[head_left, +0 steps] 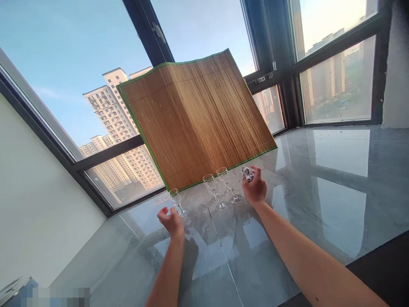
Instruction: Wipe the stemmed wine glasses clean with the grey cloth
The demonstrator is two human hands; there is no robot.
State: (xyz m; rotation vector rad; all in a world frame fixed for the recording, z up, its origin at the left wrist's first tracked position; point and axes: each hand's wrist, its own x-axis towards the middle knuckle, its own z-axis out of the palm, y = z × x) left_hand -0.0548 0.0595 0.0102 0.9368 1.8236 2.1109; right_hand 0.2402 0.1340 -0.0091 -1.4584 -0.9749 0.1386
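My left hand (pixel 171 221) is just above the glossy counter, its fingers curled in and closed. Whatever may be inside it is hidden. Close behind it stands a clear stemmed glass (pixel 175 198) on a round foot, and I cannot tell whether the hand touches it. My right hand (pixel 256 186) reaches farther out with its fingers wrapped around a small white-and-grey object (pixel 247 173) with a round, ring-like end. To its left, several more stemmed glasses (pixel 222 206) stand upright in a close group.
A bamboo mat (pixel 198 115) with green edging leans upright against the windows behind the glasses. Dark window frames (pixel 108 149) border the grey tiled counter (pixel 217 268). A white wall (pixel 35 183) is at the left, with a partly seen item (pixel 19 292) at the lower left corner.
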